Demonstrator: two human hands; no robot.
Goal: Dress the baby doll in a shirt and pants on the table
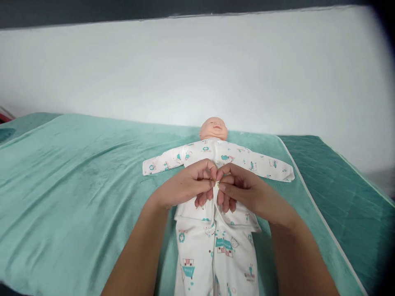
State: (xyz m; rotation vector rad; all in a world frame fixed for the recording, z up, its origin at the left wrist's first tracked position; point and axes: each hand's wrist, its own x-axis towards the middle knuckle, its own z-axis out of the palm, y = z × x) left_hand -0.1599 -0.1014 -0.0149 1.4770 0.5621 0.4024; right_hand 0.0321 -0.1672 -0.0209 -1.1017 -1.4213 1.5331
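A baby doll lies on its back on a teal blanket, arms spread out. It wears a white shirt and white trousers, both printed with teal pictures. My left hand and my right hand meet over the doll's belly. Both pinch the front edges of the shirt where they close, fingertips touching each other. What lies between the fingers is hidden.
A second, darker green quilted cover lies to the right of the blanket. A pale wall runs right behind the doll's head. The blanket stretches far to the left.
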